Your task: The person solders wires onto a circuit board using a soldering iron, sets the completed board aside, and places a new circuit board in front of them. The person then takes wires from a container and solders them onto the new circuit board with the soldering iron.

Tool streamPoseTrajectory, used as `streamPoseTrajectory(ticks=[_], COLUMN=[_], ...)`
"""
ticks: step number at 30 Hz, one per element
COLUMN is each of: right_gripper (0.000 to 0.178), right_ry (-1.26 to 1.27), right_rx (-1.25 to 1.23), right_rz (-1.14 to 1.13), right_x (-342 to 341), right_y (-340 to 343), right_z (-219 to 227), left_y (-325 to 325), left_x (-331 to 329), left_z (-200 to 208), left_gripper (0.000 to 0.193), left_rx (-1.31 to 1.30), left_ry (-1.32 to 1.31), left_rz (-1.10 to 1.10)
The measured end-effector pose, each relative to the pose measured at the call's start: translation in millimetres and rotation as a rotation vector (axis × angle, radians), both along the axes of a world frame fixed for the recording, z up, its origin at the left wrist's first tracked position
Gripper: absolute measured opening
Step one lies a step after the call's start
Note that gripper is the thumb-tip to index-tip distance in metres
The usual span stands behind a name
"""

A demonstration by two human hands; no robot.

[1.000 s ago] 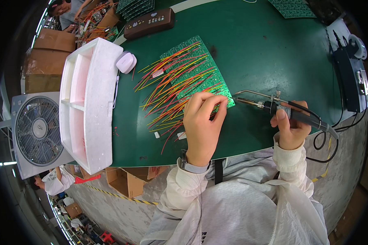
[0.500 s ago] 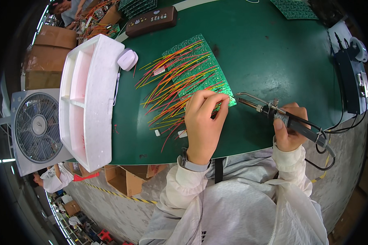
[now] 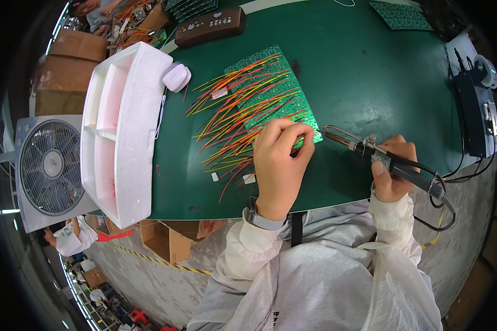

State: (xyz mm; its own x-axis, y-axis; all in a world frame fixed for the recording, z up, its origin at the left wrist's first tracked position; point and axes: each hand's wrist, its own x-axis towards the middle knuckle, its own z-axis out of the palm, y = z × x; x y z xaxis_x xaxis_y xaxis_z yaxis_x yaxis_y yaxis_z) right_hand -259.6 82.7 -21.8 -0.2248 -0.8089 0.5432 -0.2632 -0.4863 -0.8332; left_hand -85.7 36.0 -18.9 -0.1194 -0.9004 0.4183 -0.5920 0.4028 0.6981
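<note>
A green circuit board panel (image 3: 307, 112) lies flat on the table, with several rows of red and yellow wires (image 3: 226, 110) fanning out to its left. Over its near end is my left hand (image 3: 281, 168), thumb and forefinger pinched together by the near right corner. The fingers hide whatever is between them. My right hand (image 3: 393, 175) grips a soldering iron (image 3: 378, 156) with a thin metal tube alongside its shaft. Its tip points left, close to the board's corner; whether it touches cannot be made out.
On the left stand a white foam tray (image 3: 135, 138) with compartments and a fan (image 3: 52, 163). A lilac case (image 3: 176, 77) and a brown box (image 3: 210, 27) lie beyond the wires. At right is a dark soldering station (image 3: 475, 107) with cables; another board panel (image 3: 401, 16) lies far right.
The whole view has shifted slightly. Both hands and the soldering iron keep nearly the same places relative to the board, and the left finger pinch looks slightly rounder.
</note>
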Motion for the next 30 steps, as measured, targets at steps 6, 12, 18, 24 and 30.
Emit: streamPoseTrajectory(ticks=[6,12,18,24,30], right_gripper=[0.026,0.026,0.032,0.028,0.021], right_ry=[-0.011,0.033,-0.157,-0.084,-0.395], right_rx=[-0.036,-0.143,-0.147,-0.110,-0.098], right_rz=[0.028,-0.035,-0.308,-0.290,-0.447], right_x=[-2,1,-3,-1,1], right_y=[-5,-2,0,-4,-42], right_z=[-2,-2,4,1,19], left_y=[-1,3,3,0,40], left_x=[-1,1,1,1,13], left_z=[2,1,5,14,34], left_gripper=[0.014,0.015,0.013,0.012,0.021], left_rx=[-0.010,0.035,0.000,0.020,-0.091], left_ry=[-0.003,0.019,-0.010,-0.103,-0.125], left_rz=[0.010,0.018,0.008,-0.001,0.045])
